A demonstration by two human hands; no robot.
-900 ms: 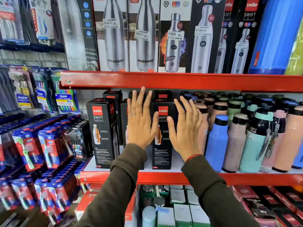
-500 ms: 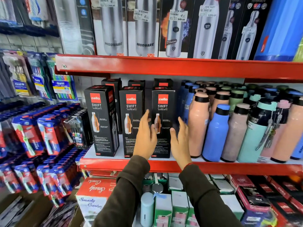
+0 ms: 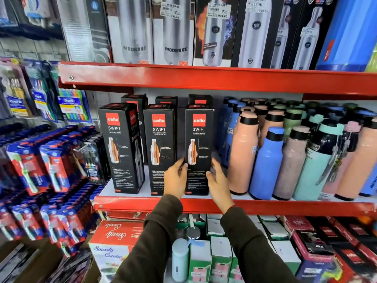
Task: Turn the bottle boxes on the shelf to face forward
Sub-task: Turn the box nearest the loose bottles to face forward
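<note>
Three black Cello Swift bottle boxes stand at the front of the middle shelf (image 3: pixel 285 207). The left box (image 3: pixel 120 148) is turned a little and shows its right side. The middle box (image 3: pixel 160 144) and the right box (image 3: pixel 199 139) show their fronts. My left hand (image 3: pixel 175 178) presses the lower left edge of the right box and overlaps the middle box's corner. My right hand (image 3: pixel 219 180) holds that box's lower right edge. More black boxes (image 3: pixel 200 100) stand in a row behind.
Loose peach (image 3: pixel 242 152), blue (image 3: pixel 267 164) and mint bottles crowd the shelf right of the boxes. Steel bottle boxes (image 3: pixel 175 31) fill the upper shelf. Toothbrush packs (image 3: pixel 51 164) hang at left. Small cartons (image 3: pixel 200 260) sit on the shelf below.
My hands dropped from lying flat high on the middle and right box fronts to clasping the right box's lower sides. The view pulled back and tilted down.
</note>
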